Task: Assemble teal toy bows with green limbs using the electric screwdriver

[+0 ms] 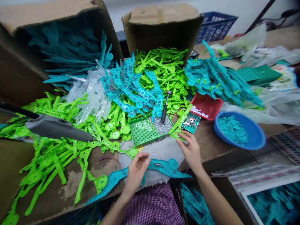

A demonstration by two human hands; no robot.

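Note:
My right hand pinches the lower end of a long bright-green plastic part, which slants up and away over the tray corner. My left hand is bent above a long teal plastic part, covering its middle. Its fingertips are drawn together, and whatever lies between them is hidden. A small dark metal piece sits on the teal part, which lies across a pale cloth at the table edge. Thin dark wires lie to the left.
Beyond my hands stands a green tray with tiny metal pieces and a hammer. Green parts heap at left; wired teal parts lie behind. A grey tool juts in. At right are a red tray and blue basin.

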